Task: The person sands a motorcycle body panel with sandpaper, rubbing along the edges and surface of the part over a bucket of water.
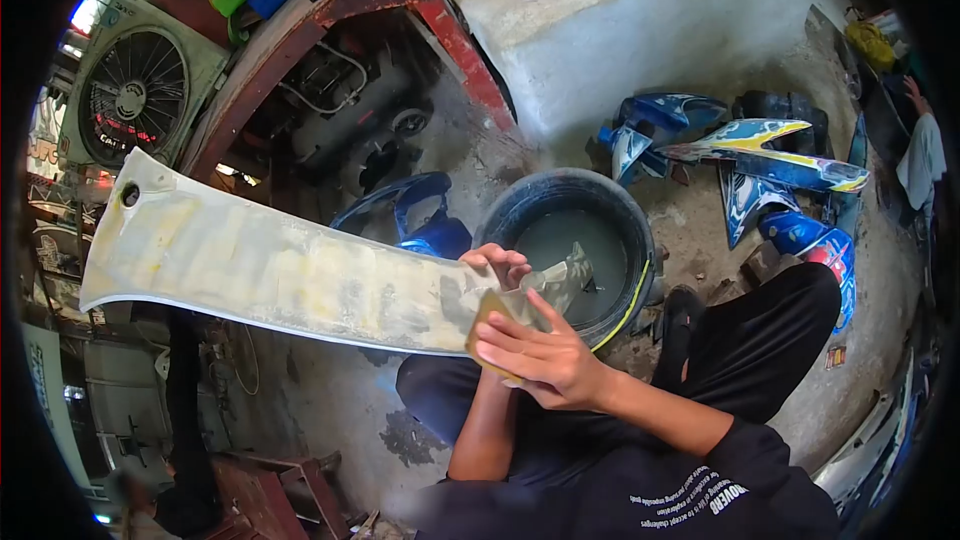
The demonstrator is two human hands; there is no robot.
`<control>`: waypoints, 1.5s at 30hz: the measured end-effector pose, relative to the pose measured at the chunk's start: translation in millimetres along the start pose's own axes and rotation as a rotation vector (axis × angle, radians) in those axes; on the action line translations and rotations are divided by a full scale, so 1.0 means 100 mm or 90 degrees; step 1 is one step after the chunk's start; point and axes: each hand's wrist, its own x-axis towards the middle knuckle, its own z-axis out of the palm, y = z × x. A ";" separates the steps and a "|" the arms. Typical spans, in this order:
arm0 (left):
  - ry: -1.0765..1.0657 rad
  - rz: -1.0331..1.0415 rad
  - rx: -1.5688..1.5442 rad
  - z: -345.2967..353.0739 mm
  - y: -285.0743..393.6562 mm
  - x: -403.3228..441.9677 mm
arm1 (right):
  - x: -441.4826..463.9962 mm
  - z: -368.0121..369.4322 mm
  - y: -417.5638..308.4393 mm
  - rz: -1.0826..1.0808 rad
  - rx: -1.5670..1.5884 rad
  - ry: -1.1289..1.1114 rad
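A long, curved vehicle panel (300,275) with worn cream, yellow and grey patches spans from the far left to the bucket. Its narrow grey-mottled end lies over the water bucket (628,225). My left hand (495,265) grips the panel near that end, its fingers curled over the far edge; the rest of that hand is hidden. My right hand (540,355) holds a flat tan sheet of sandpaper (487,318) against the panel's near edge, with the index finger stretched out. Murky grey water fills part of the bucket.
Blue, white and yellow motorcycle fairings (760,165) lie on the floor at the right. A blue plastic stool (435,230) stands behind the panel. A large fan (133,90) is at the left, and a low white wall (650,40) runs behind the bucket.
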 end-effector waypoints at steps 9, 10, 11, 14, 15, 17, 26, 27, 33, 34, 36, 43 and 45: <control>0.102 0.032 0.103 0.16 0.04 -0.16 | -0.73 0.17 0.40 0.096 -0.106 -0.022; 0.105 0.033 0.101 0.21 0.04 -0.13 | -0.63 0.15 0.34 0.098 -0.106 -0.026; 0.121 0.020 0.079 0.27 0.05 -0.11 | -0.50 0.14 0.28 0.074 -0.097 -0.016; 0.129 -0.003 0.079 0.23 0.05 -0.11 | -0.05 0.20 0.08 0.035 -0.066 0.015; 0.118 -0.006 0.100 0.22 0.07 -0.08 | 0.09 0.18 0.02 0.026 -0.048 0.018; 0.135 -0.008 0.128 0.26 0.11 -0.08 | 0.16 0.18 0.02 0.019 -0.021 0.020; 0.201 -0.032 0.288 0.38 0.13 -0.10 | -0.25 0.22 0.19 0.082 -0.126 0.007; 0.161 -0.038 0.261 0.34 0.14 -0.08 | -0.06 0.19 0.14 0.073 -0.134 0.033; 0.216 -0.103 0.298 0.43 0.12 -0.08 | 0.45 0.13 -0.02 0.108 -0.072 0.072; 0.214 -0.115 0.313 0.40 0.13 -0.08 | 0.42 0.14 -0.05 0.122 -0.116 0.060; 0.180 -0.132 0.230 0.22 0.20 -0.10 | 0.16 0.14 0.01 0.110 -0.119 0.034; 0.133 -0.165 0.240 0.28 0.24 -0.05 | 0.23 0.12 -0.07 0.121 -0.121 0.043; 0.157 -0.145 0.155 0.43 0.14 -0.07 | 0.26 0.13 -0.10 0.127 -0.118 0.046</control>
